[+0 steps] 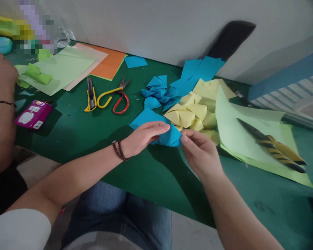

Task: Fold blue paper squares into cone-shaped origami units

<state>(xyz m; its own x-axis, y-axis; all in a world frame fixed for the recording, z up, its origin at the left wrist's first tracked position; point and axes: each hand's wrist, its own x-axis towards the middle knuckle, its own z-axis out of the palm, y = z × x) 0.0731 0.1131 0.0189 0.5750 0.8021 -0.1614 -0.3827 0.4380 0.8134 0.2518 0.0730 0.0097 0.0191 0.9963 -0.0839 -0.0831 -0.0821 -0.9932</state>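
Note:
A folded piece of blue paper is between my two hands, above the green table. My left hand is closed on its left part, thumb on top. The fingertips of my right hand pinch its right edge. Just beyond the hands lie folded yellow paper pieces, and behind them to the left is a cluster of folded blue pieces. More blue paper rests at the back, near the wall.
Red-and-yellow scissors and a yellow cutter lie left of centre. Green sheets bear black-and-yellow pliers on the right. A purple box, paper sheets and another person's arm are at the left.

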